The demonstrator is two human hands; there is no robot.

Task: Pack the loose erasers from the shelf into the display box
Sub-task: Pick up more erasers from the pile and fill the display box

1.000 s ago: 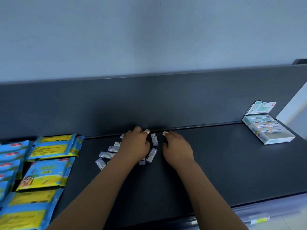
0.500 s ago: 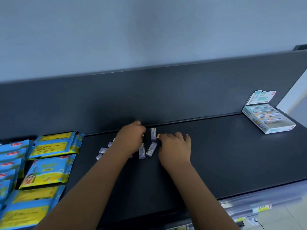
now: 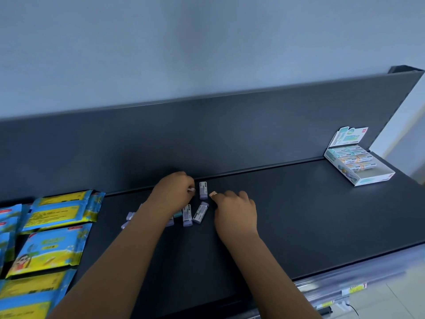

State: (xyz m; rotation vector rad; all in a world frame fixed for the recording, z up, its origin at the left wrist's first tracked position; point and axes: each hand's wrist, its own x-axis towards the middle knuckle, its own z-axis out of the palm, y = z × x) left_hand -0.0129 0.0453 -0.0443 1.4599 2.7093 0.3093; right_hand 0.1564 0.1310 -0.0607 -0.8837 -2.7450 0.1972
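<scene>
Several small lilac erasers lie loose on the dark shelf [image 3: 299, 215]. One eraser [image 3: 203, 190] lies near the back lip, and two more erasers [image 3: 187, 215] [image 3: 200, 212] sit just in front of it. Others [image 3: 129, 216] peek out left of my forearm. My left hand [image 3: 173, 192] hovers over the pile with curled fingers, and a pale eraser end shows at its fingertips. My right hand [image 3: 235, 210] rests knuckles-up on the shelf, its forefinger tip beside the back eraser, with nothing seen in it. The open display box [image 3: 377, 178] stands far right, partly filled with eraser rows.
Blue and yellow packets [image 3: 49, 247] cover the shelf's left end. A dark back panel [image 3: 207, 134] rises behind the shelf. The shelf's front edge carries price labels [image 3: 354, 290] at lower right.
The view has shifted, so the box sits farther right and higher. My left hand has curled its fingers at the back of the pile. My right hand has drawn in towards the erasers.
</scene>
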